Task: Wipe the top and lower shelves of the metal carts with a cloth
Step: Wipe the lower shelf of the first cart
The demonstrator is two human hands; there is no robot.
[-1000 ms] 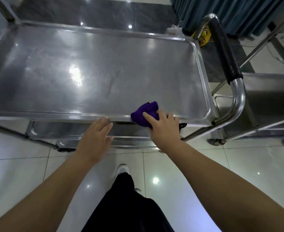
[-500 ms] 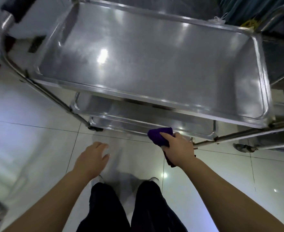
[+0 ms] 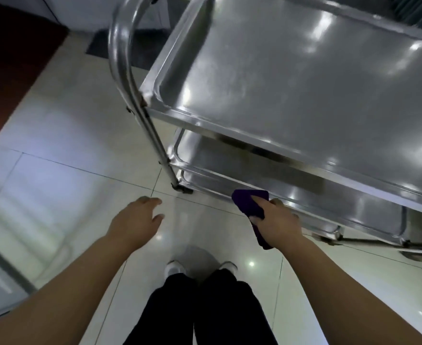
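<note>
A steel cart fills the upper right of the head view, its top shelf [image 3: 304, 95] shiny and bare. Below it the lower shelf [image 3: 334, 207] shows along its near rim. My right hand [image 3: 277, 222] grips a purple cloth [image 3: 248, 202] at the near rim of that lower shelf, the cloth's tail hanging under the palm. My left hand [image 3: 135, 220] hovers over the floor to the left of the cart with fingers loosely spread, holding nothing.
The cart's tubular handle frame [image 3: 125, 78] rises at its left end, with a caster at the foot of the post. Glossy pale floor tiles [image 3: 68, 175] lie around me. My dark trousers [image 3: 205, 310] and white shoes are below. A dark red area [image 3: 8, 58] lies at far left.
My right hand dropped with the cloth from the top shelf's front edge down to the lower shelf's rim. My left hand came off the top rim. The view shifted left along the cart.
</note>
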